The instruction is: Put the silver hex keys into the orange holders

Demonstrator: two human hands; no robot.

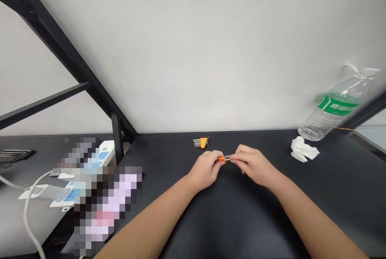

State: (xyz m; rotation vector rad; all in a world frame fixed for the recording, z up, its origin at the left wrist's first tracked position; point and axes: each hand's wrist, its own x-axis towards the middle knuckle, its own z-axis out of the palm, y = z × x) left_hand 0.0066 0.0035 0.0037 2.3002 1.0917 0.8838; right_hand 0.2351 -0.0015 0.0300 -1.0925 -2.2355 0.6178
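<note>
Over the black tabletop my left hand is closed, thumb and fingers pinching a small orange hex key holder. Silvery hex keys stick out of its right side. My right hand grips the ends of these metal keys between thumb and fingertips, so both hands meet at one object. Fingers cover much of it, and I cannot tell how many keys it carries. A second hex key set, with an orange holder and several short bent keys, lies on the table just beyond my left hand.
A crumpled white tissue lies at the right, near a clear plastic bottle with a green label. Left of my arms are a blurred-out pinkish object, white power strips and a white cable. Black frame bars stand by the wall.
</note>
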